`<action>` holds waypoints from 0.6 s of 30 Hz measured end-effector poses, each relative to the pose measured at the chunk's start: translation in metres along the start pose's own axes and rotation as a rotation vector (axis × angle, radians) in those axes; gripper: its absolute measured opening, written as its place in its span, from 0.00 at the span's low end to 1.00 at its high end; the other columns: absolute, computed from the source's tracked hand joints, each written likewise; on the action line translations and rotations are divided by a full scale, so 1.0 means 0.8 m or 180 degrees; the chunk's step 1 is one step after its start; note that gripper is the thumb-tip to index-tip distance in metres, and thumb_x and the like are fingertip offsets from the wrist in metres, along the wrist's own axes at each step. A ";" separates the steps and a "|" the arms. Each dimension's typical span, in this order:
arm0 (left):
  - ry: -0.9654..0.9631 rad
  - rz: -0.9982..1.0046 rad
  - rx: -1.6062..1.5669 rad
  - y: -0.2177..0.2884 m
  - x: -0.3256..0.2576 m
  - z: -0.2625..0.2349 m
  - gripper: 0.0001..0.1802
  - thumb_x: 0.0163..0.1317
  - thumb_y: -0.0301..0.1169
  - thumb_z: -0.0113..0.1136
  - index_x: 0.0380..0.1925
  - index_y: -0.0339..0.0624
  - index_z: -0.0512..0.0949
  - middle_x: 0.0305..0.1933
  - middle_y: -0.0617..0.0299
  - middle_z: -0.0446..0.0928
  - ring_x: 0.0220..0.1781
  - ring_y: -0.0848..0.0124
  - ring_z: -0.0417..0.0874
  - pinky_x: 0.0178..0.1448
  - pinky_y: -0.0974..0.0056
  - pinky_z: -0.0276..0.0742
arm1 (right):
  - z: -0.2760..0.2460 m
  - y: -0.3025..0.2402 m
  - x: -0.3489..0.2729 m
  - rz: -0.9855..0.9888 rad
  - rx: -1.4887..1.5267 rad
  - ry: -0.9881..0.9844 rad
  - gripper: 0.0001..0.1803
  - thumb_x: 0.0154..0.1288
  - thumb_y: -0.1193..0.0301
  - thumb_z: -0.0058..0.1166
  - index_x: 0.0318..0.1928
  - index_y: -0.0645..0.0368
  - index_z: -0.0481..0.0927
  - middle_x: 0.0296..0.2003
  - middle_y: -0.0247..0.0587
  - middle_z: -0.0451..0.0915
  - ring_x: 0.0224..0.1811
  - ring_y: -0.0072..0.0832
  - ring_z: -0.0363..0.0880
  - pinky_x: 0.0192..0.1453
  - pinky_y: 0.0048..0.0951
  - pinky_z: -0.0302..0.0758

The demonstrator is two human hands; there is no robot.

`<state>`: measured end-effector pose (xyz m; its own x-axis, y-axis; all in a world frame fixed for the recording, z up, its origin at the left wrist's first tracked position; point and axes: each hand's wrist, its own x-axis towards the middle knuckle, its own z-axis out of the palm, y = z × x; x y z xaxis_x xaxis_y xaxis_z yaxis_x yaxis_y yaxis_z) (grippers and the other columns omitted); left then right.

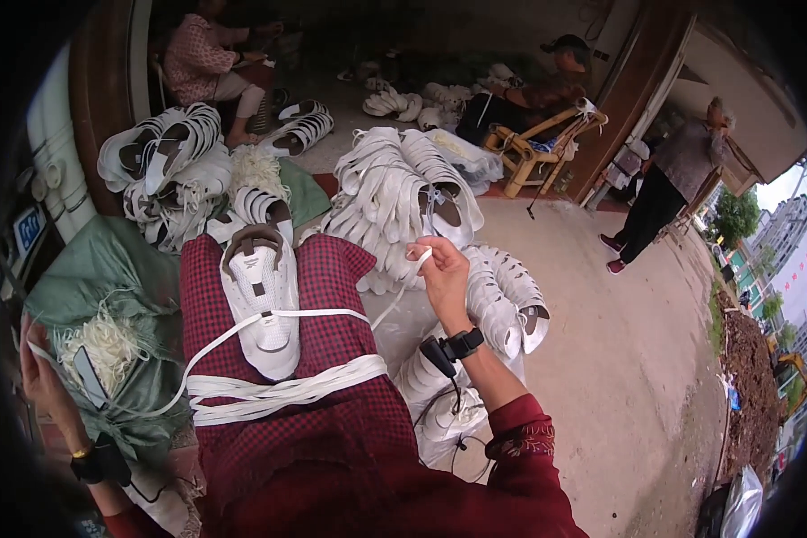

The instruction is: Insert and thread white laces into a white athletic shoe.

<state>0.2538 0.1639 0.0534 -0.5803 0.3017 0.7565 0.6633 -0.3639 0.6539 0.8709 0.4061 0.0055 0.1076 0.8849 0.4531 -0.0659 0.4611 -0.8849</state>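
A white shoe (258, 300) rests on my lap over checked red cloth, its opening pointing away from me. One white shoelace (318, 313) crosses the shoe's front, and its ends run out to both sides. Pinched in the fingers of my right hand (444, 276), raised at the right of the shoe, is one end of the lace. Far to the left, my left hand (47, 381) grips the other end, which sags in a loop between hand and shoe. Nearer my body, a bundle of white laces (287, 391) lies across my thighs.
Stacked white shoes (390, 193) stand ahead, with another pile (175, 157) at far left. A green sack (108, 278) holds loose laces (103, 345) and a phone (90, 377). Two people sit in the doorway; another person (668, 179) stands right. A bamboo chair (529, 152) stands behind.
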 end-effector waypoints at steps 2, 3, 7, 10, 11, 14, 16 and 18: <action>-0.0462 -0.0681 -0.0721 0.036 -0.068 0.077 0.22 0.73 0.32 0.61 0.63 0.34 0.76 0.56 0.56 0.82 0.55 0.74 0.81 0.58 0.69 0.76 | 0.082 0.005 -0.007 0.0167 0.0203 -0.0864 0.07 0.72 0.76 0.58 0.47 0.65 0.82 0.42 0.40 0.88 0.44 0.21 0.86 0.38 0.17 0.75; -0.0757 -0.1025 -0.0975 0.064 -0.083 0.128 0.15 0.70 0.26 0.63 0.54 0.32 0.81 0.50 0.59 0.83 0.52 0.75 0.82 0.56 0.71 0.76 | 0.107 0.006 -0.013 0.0283 0.0406 -0.1052 0.06 0.71 0.76 0.60 0.46 0.65 0.83 0.40 0.38 0.87 0.42 0.20 0.85 0.43 0.18 0.77; -0.1815 -0.0788 -0.1688 0.098 -0.139 0.234 0.08 0.64 0.16 0.65 0.42 0.33 0.84 0.48 0.58 0.80 0.49 0.74 0.81 0.56 0.69 0.77 | 0.168 0.003 -0.035 0.0411 0.0297 -0.1779 0.05 0.69 0.78 0.62 0.43 0.65 0.84 0.38 0.31 0.85 0.39 0.15 0.81 0.46 0.18 0.78; -0.2313 -0.1295 -0.1615 0.079 -0.173 0.261 0.05 0.69 0.18 0.60 0.44 0.33 0.81 0.45 0.61 0.81 0.49 0.76 0.82 0.58 0.69 0.80 | 0.181 0.010 -0.047 0.0269 -0.0200 -0.2132 0.03 0.66 0.79 0.62 0.40 0.65 0.84 0.34 0.31 0.85 0.34 0.14 0.80 0.41 0.18 0.77; -0.2373 -0.1386 -0.1609 0.073 -0.182 0.267 0.05 0.69 0.18 0.60 0.43 0.33 0.80 0.45 0.61 0.81 0.49 0.77 0.82 0.58 0.69 0.80 | 0.181 0.008 -0.050 0.0260 -0.0376 -0.2215 0.03 0.64 0.80 0.61 0.39 0.65 0.84 0.33 0.31 0.85 0.33 0.14 0.80 0.40 0.18 0.77; -0.2438 -0.1395 -0.1604 0.078 -0.192 0.260 0.04 0.70 0.19 0.60 0.42 0.33 0.79 0.45 0.61 0.81 0.49 0.77 0.82 0.58 0.69 0.79 | 0.186 -0.018 -0.062 0.0145 -0.0732 -0.2343 0.04 0.60 0.81 0.59 0.36 0.64 0.83 0.30 0.29 0.83 0.30 0.12 0.79 0.36 0.17 0.75; -0.2526 -0.1382 -0.1493 0.083 -0.195 0.257 0.03 0.70 0.19 0.60 0.42 0.33 0.78 0.44 0.61 0.81 0.49 0.77 0.82 0.58 0.69 0.79 | 0.178 -0.014 -0.062 0.0430 -0.0815 -0.2480 0.04 0.59 0.82 0.59 0.36 0.63 0.82 0.28 0.28 0.82 0.28 0.11 0.77 0.33 0.16 0.73; -0.2525 -0.1396 -0.1446 0.085 -0.198 0.255 0.03 0.69 0.20 0.61 0.41 0.33 0.78 0.44 0.61 0.81 0.48 0.77 0.82 0.57 0.69 0.79 | 0.176 -0.010 -0.057 0.0500 -0.0756 -0.2462 0.05 0.59 0.82 0.59 0.36 0.63 0.81 0.28 0.27 0.81 0.27 0.10 0.76 0.33 0.16 0.72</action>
<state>0.4872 0.2707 -0.0194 -0.1385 0.9274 0.3476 0.1287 -0.3311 0.9348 0.7271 0.3714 0.0074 -0.6048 0.7730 0.1917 0.1976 0.3788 -0.9041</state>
